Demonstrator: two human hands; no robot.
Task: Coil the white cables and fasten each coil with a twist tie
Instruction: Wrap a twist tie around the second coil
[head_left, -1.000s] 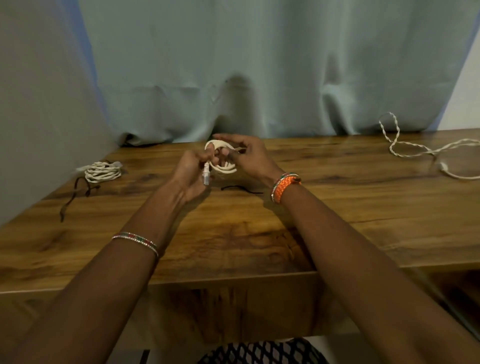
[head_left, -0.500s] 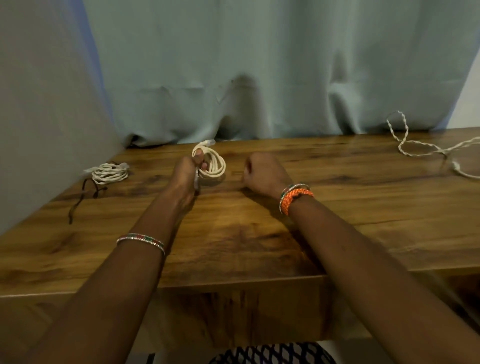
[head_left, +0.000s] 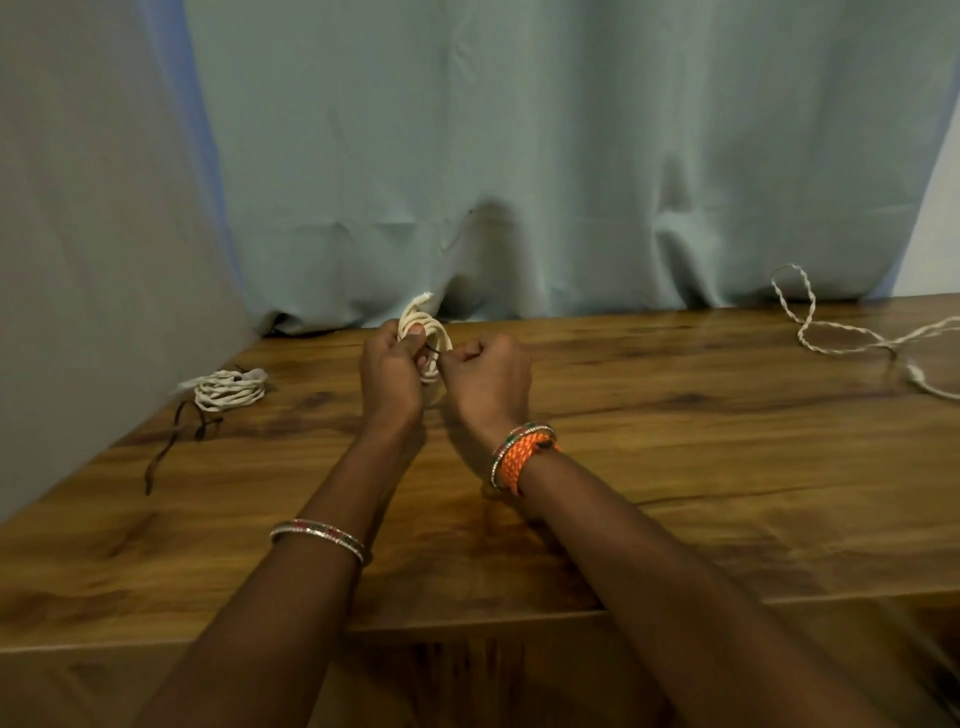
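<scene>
Left hand (head_left: 389, 371) clamps the white coil (head_left: 427, 338); right hand (head_left: 485, 382) pinches a dark twist tie (head_left: 434, 351).

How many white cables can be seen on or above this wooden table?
3. One white coiled cable is held in the left hand; a finished coil lies far left; a loose twisted cable lies far right, running out of view.

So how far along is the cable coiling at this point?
Done, it seems: one coil lies at the table's left edge, with dark ties beside it; whether it is fastened is unclear. In hand: the left hand grips a second coil while the right hand brings a dark tie to it. Left: the loose cable far right.
</scene>
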